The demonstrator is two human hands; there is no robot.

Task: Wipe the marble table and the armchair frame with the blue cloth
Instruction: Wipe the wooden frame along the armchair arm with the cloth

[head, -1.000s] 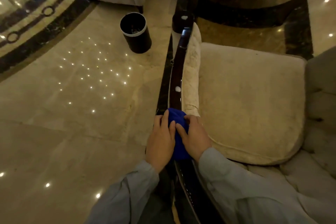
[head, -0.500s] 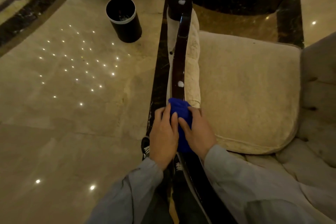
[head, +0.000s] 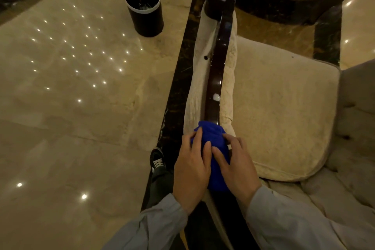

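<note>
Low in the frame, 2 hands, left hand (head: 191, 170) and right hand (head: 237, 165), clamp the blue cloth (head: 213, 148) on the glossy armrest (head: 218, 67) (a slippery curve), so the cloth may skid off.

Lying draped over the armchair frame (head: 215, 71), the cloth (head: 213, 144), pressed between left grip (head: 191, 170) and right grip (head: 236, 165); cushion (head: 284, 111) sitting rightward, bin (head: 145, 7) standing far ahead-left on the floor (head: 60, 128).

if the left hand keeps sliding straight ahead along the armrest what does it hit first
Probably the bright white spot on the dark glossy wooden armrest rail. The left hand presses the blue cloth with the right hand; the rounded end knob lies farther on.
</note>
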